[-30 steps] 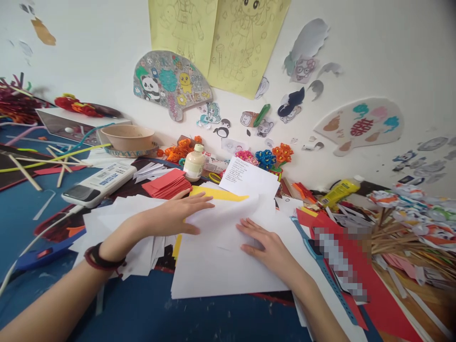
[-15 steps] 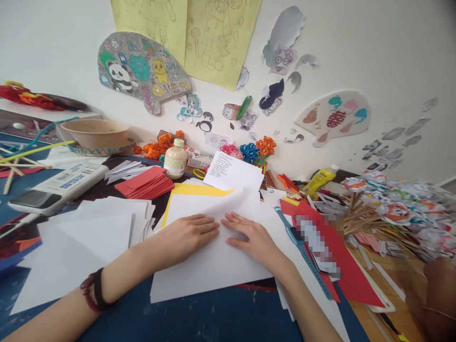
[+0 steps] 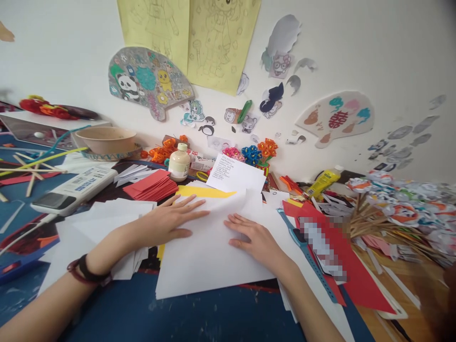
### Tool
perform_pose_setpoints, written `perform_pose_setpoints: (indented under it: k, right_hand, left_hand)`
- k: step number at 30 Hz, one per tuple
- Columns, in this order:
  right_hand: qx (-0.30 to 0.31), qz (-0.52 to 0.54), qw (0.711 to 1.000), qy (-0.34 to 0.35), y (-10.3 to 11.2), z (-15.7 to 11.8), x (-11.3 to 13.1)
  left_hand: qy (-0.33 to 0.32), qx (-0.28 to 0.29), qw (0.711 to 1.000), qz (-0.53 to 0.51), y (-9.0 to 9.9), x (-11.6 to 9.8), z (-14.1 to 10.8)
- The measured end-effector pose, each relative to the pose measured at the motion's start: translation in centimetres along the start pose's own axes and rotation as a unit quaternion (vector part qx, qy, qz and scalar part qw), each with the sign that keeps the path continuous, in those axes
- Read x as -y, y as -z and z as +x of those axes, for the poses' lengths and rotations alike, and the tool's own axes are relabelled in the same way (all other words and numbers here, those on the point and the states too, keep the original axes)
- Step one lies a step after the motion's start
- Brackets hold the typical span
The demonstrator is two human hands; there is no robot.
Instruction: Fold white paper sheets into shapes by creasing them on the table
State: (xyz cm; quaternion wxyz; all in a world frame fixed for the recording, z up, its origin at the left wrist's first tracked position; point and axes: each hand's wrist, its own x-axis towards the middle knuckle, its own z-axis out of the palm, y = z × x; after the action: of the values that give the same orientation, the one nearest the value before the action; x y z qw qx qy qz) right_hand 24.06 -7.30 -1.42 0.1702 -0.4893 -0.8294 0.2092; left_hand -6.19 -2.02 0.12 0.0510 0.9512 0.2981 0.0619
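Head view: my left hand [image 3: 162, 223] spreads its fingers wide over the white paper [image 3: 210, 266], while my right hand [image 3: 257, 239] rests on it, fingers close together; the paper lies on the table [image 3: 171, 316], partly covering a yellow sheet [image 3: 208, 192].

L hand [image 3: 171, 219], fingers spread, & R hand [image 3: 254, 239], fingers closer tog., on wht sheet [image 3: 213, 266]. Red paper stack [image 3: 151, 185] just beyond L hand, bottle [image 3: 179, 164] farther past it. Blue-strap watch [image 3: 310, 256] right of R hand.
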Motion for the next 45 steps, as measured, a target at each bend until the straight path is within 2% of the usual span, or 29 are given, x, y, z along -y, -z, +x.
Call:
perform_pose_setpoints:
  k: [5, 11, 21, 24, 31, 36, 40, 45]
  right_hand:
    - [0.000, -0.037, 0.999, 0.023, 0.2, 0.1, 0.1]
    - [0.003, -0.068, 0.994, 0.082, -0.3, 0.2, 0.7]
    - [0.056, -0.025, 0.987, 0.148, -1.3, -0.2, 2.0]
    - [0.061, -0.023, 0.984, 0.165, -1.8, 0.0, 2.6]
    - [-0.013, -0.093, 0.982, 0.165, -3.5, 0.4, 4.0]
    - [0.007, -0.188, 0.973, 0.135, -3.8, 0.1, 5.5]
    - [0.029, -0.240, 0.963, 0.123, -3.7, -0.1, 6.3]
    - [0.028, -0.257, 0.958, 0.126, -3.6, -0.1, 6.8]
  left_hand:
    - [0.060, 0.044, 0.997, -0.032, 1.1, 1.7, -1.1]
    - [0.108, 0.086, 0.989, -0.048, 1.4, 2.8, -2.3]
    - [0.128, 0.060, 0.990, -0.009, 0.4, 3.8, -3.0]
    - [0.128, 0.058, 0.990, -0.008, 0.3, 3.6, -2.9]
    - [0.150, 0.049, 0.987, 0.022, 0.6, 2.4, -2.4]
    - [0.160, 0.059, 0.984, 0.045, 0.5, 2.4, -2.2]
    - [0.186, 0.038, 0.979, 0.071, 0.1, 2.1, -2.4]
    - [0.207, -0.018, 0.967, 0.145, 0.3, -0.3, -3.7]
